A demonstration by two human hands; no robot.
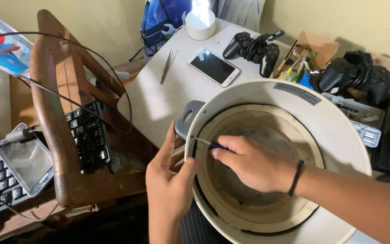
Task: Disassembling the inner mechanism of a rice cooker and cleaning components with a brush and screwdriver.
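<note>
A large white round appliance housing (339,131) lies tipped toward me, with a beige inner ring (258,113) and a dark hollow inside. My right hand (249,162), a black band on its wrist, reaches into the opening and grips a small dark-handled screwdriver (207,144). The metal tip points left at the inner rim. My left hand (168,180) clasps the housing's left rim from outside, thumb over the edge. A grey handle (187,118) sticks out of the housing just above that hand.
On the white table (159,104) lie a white phone (213,67), tweezers (166,66), two black game controllers (253,47) (362,74), a small cardboard box of parts (305,54) and a white round lamp (199,22). A wooden chair (59,117), a black keyboard (86,135) and cables stand at left.
</note>
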